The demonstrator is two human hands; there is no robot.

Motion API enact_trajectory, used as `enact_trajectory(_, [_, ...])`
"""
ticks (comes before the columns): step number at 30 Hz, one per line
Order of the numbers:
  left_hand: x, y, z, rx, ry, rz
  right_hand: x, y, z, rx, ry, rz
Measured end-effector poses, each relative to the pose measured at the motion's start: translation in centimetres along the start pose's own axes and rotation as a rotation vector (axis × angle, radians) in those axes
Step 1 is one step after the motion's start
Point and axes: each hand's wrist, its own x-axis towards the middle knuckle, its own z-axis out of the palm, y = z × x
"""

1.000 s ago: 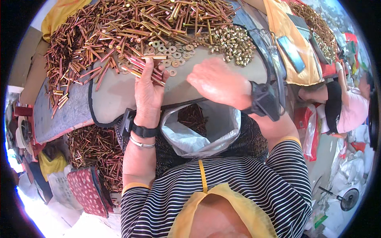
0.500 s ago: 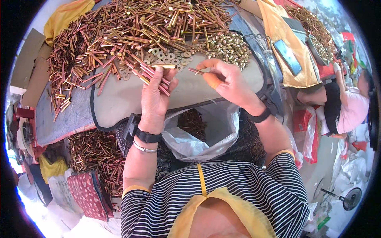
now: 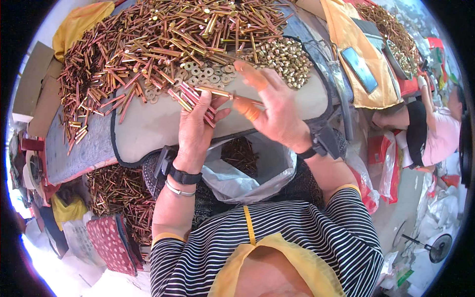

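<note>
My left hand (image 3: pixel 194 131) is closed round a bundle of long, copper-coloured bolts (image 3: pixel 186 97), their ends fanning out at the fingers. One brassy bolt (image 3: pixel 213 91) points rightward from between its thumb and fingers, with a small ring-like piece (image 3: pixel 231 95) on its shaft. My right hand (image 3: pixel 282 111) is slightly blurred beside that bolt's far end. Its orange-covered thumb and forefinger are spread apart, the thumb close to the shaft; whether they touch I cannot tell. Flat washers (image 3: pixel 203 73) and a heap of gold-coloured nuts (image 3: pixel 283 57) lie beyond my hands.
A large pile of bolts (image 3: pixel 163 34) covers the far tabletop. An open white sack (image 3: pixel 237 190) with bolts inside sits at my lap. More bolts (image 3: pixel 121 198) lie below left. A phone (image 3: pixel 358 70) rests on orange cloth (image 3: pixel 341 29). Another person (image 3: pixel 440 133) is at far right.
My right hand has moved up and left, its pinch opening into spread fingers. The brassy bolt now reaches further right from my left hand, which keeps its bundle.
</note>
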Motion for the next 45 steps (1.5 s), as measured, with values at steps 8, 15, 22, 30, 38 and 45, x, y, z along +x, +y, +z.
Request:
enact_trajectory(8, [-1.6,-2.6,2.0,-0.186,-0.053,-0.224,-2.0,0.4,0.7,0.185,0.082,-0.094])
enact_trajectory(15, [0.6,0.3,0.3,-0.298,-0.142,-0.1,-2.8,8.4,-2.8,-0.186,0.001,0.264])
enact_trajectory(22, [0.6,0.6,0.1,-0.15,-0.118,-0.095,-3.1,8.8,-2.0,-0.425,-0.151,0.043])
enact_trajectory(30, [-0.4,0.2,0.8,0.021,-0.196,-0.238,-3.1,6.8,-1.8,-0.32,-0.006,0.158])
enact_trajectory(38, [-1.4,-0.7,1.7,0.361,-0.256,-0.347,-2.8,4.2,-1.1,0.812,-0.034,0.492])
enact_trajectory(45, [-0.9,-0.1,1.1,0.303,-0.318,-0.52,-2.9,5.0,-1.7,0.685,-0.112,0.409])
